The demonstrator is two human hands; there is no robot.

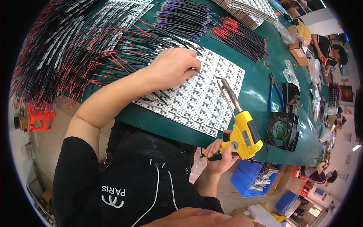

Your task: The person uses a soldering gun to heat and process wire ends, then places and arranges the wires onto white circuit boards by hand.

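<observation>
A: Grip state?
B: Left hand (174, 68): fingertips pinched together over the white panel (202, 100) on the table (255, 77), contents unclear; right hand (224, 158): wrapped around the yellow soldering gun (244, 139), near right
A: Technique?
B: Steady the left hand; angle the gun clear of the black wires (138, 56), left

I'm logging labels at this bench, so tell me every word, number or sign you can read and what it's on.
I don't copy wording out, but writing shows here:
Yellow soldering gun: round sticker, readable; pale label, too small.
Black top: white embroidered lettering, upside down, readable.
Black fan: round green label, too small.
Wall sign: unreadable.
</observation>
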